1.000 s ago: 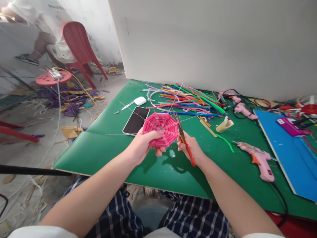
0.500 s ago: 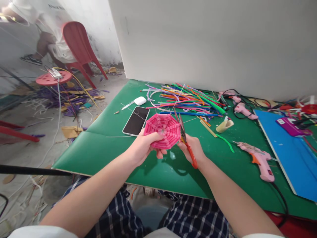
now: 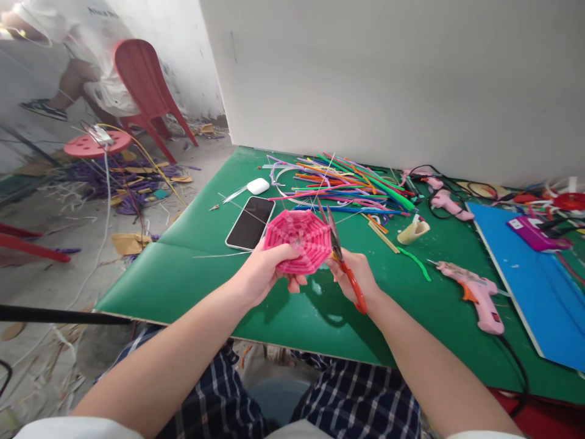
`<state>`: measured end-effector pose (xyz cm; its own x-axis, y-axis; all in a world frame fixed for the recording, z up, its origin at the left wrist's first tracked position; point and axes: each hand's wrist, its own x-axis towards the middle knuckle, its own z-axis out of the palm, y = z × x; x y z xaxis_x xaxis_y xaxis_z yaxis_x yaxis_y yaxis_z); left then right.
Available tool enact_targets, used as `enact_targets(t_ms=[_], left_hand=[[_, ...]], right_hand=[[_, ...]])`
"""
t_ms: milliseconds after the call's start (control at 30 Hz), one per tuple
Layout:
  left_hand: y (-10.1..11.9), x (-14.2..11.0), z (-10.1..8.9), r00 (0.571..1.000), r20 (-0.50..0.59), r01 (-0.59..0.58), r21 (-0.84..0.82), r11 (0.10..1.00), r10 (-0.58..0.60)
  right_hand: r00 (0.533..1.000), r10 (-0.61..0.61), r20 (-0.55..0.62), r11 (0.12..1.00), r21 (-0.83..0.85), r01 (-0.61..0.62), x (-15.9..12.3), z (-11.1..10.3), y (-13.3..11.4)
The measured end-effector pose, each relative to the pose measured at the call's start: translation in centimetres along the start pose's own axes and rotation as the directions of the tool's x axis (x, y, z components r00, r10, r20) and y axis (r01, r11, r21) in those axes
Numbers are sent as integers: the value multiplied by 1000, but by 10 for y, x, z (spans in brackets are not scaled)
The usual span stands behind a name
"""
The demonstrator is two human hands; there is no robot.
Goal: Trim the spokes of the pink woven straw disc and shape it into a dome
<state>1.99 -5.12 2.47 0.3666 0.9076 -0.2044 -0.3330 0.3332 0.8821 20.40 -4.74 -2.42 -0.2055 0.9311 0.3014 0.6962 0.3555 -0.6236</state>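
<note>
A pink octagonal disc (image 3: 305,235), woven like a web in rings, is held up over the table by my left hand (image 3: 262,268). My left thumb presses on its face and the fingers curl beneath. Thin pale wires (image 3: 322,186) stick out past its edge on several sides. In my right hand (image 3: 354,274) are scissors (image 3: 351,277) with red-orange handles. Their blades point up and away, slightly apart, beside the disc's right edge. My right fingertips are close to that edge; whether they touch it I cannot tell.
Coloured pipe cleaners (image 3: 347,183) lie heaped at the back of the green table (image 3: 183,280). A phone (image 3: 250,223) and a white case (image 3: 258,186) are left of them. A pink glue gun (image 3: 475,292) lies right, near a blue board (image 3: 530,292). A person sits on a red chair (image 3: 144,79).
The disc has shifted very slightly left in view, with both hands keeping their holds. The scissor blades look slightly wider apart. The seated person's foot has moved left.
</note>
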Motion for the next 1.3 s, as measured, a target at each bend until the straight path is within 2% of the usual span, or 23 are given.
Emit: enact_targets(t_ms=[200, 333, 467, 733, 1067, 1300], left_hand=[[2, 1, -4, 999, -14, 31, -3, 1000, -31], [4, 3, -5, 999, 2, 45, 3, 999, -45], [8, 2, -4, 996, -35, 82, -9, 997, -83], [16, 0, -5, 986, -39, 163, 7, 987, -163], [16, 1, -4, 986, -24, 163, -30, 986, -164], [16, 2, -5, 987, -25, 160, -38, 986, -161]], right_hand=[[997, -67, -41, 991, -117, 62, 0, 2, 7], [995, -89, -37, 986, -143, 83, -1, 3, 9], [993, -111, -33, 980, -171, 104, 0, 1, 9], [993, -114, -10, 978, -179, 111, -1, -1, 9], [995, -98, 14, 984, -148, 99, -2, -2, 7], [993, -53, -106, 993, -114, 41, -2, -3, 7]])
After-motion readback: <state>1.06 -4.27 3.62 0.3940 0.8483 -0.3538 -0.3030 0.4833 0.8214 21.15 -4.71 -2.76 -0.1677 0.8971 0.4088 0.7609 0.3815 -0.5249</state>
